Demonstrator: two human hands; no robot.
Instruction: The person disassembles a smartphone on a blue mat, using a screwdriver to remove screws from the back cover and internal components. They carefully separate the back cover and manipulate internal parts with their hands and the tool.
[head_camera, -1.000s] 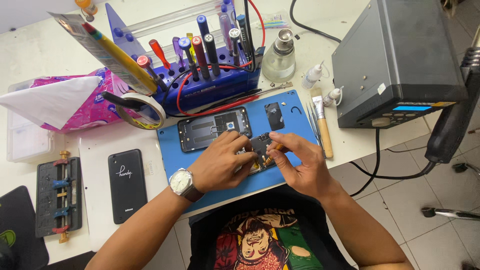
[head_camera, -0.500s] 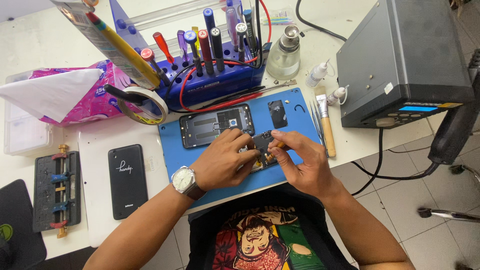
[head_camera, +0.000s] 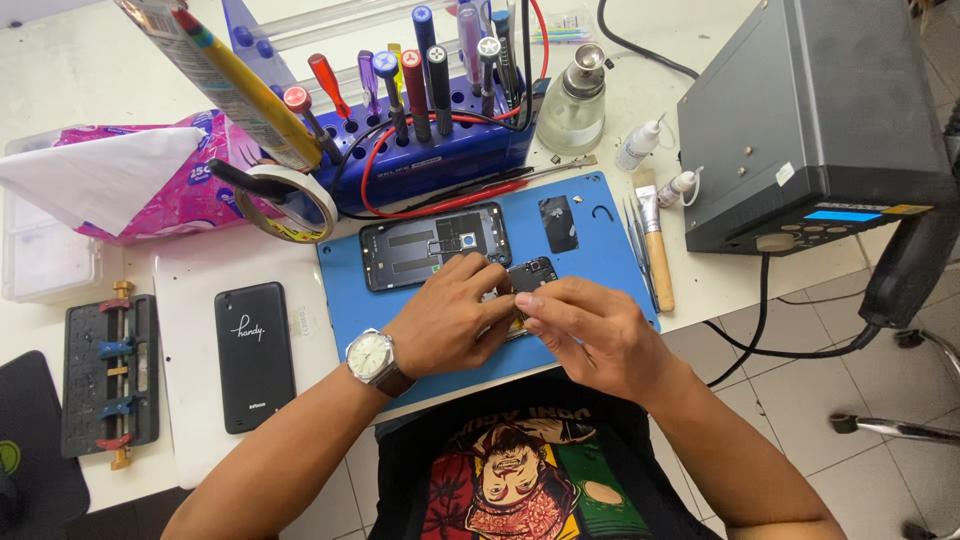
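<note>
Over the blue work mat (head_camera: 370, 310), my left hand (head_camera: 455, 320) and my right hand (head_camera: 590, 330) meet around a small dark phone part (head_camera: 530, 273). Both sets of fingertips pinch it just above the mat, and most of the part is hidden by my fingers. A watch (head_camera: 372, 357) sits on my left wrist. An opened black phone frame (head_camera: 430, 245) lies on the mat just beyond my left hand. A small black cover piece (head_camera: 558, 223) lies on the mat to the right of that frame.
A blue tool rack (head_camera: 430, 150) with several screwdrivers stands behind the mat. A tape roll (head_camera: 290, 200), a pink tissue pack (head_camera: 150, 190), a black phone (head_camera: 253, 350) and a clamp jig (head_camera: 112, 375) lie left. A brush (head_camera: 655, 240), a glass bottle (head_camera: 575, 100) and a grey station (head_camera: 810, 120) are right.
My hands stay joined on the small part; the fingers shifted slightly. The view moved a little, nothing else on the table changed.
</note>
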